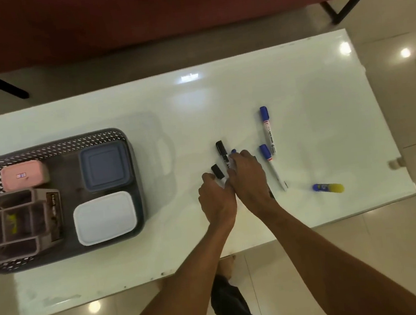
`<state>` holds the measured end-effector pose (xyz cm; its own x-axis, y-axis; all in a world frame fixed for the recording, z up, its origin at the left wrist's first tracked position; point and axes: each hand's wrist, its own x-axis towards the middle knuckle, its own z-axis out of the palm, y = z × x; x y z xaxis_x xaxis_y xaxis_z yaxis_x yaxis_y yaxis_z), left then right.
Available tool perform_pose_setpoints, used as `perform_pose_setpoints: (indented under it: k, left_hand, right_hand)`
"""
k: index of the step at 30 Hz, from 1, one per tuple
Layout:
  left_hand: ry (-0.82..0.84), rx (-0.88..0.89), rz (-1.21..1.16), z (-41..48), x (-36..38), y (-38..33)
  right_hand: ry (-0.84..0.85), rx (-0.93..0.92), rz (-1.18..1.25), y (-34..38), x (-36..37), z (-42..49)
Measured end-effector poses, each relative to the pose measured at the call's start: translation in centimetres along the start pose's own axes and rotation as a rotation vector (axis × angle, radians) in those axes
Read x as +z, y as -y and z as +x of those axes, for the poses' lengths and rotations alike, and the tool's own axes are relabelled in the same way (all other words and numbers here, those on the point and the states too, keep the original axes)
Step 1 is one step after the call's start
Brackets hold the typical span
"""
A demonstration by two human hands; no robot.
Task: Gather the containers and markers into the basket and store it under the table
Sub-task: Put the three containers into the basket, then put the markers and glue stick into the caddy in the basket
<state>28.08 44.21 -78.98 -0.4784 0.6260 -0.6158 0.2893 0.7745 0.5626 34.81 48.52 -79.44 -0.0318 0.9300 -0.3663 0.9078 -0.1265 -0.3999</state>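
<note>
From the head view, the grey perforated basket (54,147) sits at the left end of the white desk (296,84), holding pink, blue and white lidded containers and a divided organiser. Mid-desk, the left hand (216,200) and right hand (248,176) curl fingers over black-capped markers (221,148) (whether gripped, I cannot tell). Blue-capped markers (266,125) and a glue stick (329,187) lie just right.

The basket (54,147) sits on the tabletop's (221,99) left end, four containers inside; markers (266,128) lie well right of the basket.
</note>
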Motion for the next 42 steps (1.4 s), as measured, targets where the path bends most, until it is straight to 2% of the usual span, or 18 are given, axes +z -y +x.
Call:
perform_pose_setpoints:
  k: [5,9,12,15,19,24,30,32,35,42]
  left_hand:
    - [-0.054,-0.005,0.01,1.4,0.9,0.3]
    - [-0.087,0.014,0.005,0.9,0.3,0.5]
    - [-0.078,0.064,-0.035,0.0,-1.9,0.8]
    - [-0.101,0.121,-0.077,-1.0,-5.4,0.9]
    - [-0.181,0.193,-0.187,-2.1,-11.4,1.4]
    - [-0.379,0.267,-0.297,-2.0,-20.4,3.6]
    - [-0.556,0.339,-0.382,0.4,-32.3,8.7]
    - [-0.627,0.308,-0.399,1.7,-35.5,10.6]
    - [-0.638,0.293,-0.458,3.9,-39.0,12.4]
    - [-0.581,0.308,-0.439,9.9,-42.0,13.9]
  right_hand:
    - [0.071,0.028,-0.021,-0.3,0.7,1.5]
    - [0.097,0.122,0.065,-0.5,0.8,1.9]
    - [0.041,0.154,0.156,0.0,0.3,1.0]
    - [-0.041,0.091,0.208,1.6,-0.9,-0.6]
    - [-0.07,-0.009,0.393,6.4,-2.6,-3.5]
    - [-0.018,-0.125,0.629,15.0,-2.7,-6.3]
    - [0.067,-0.308,0.798,26.0,1.1,-8.4]
    - [0.109,-0.344,0.796,29.3,3.0,-8.8]
    - [0.152,-0.38,0.798,33.2,5.8,-8.9]
    - [0.071,-0.399,0.662,38.6,10.8,-6.5]
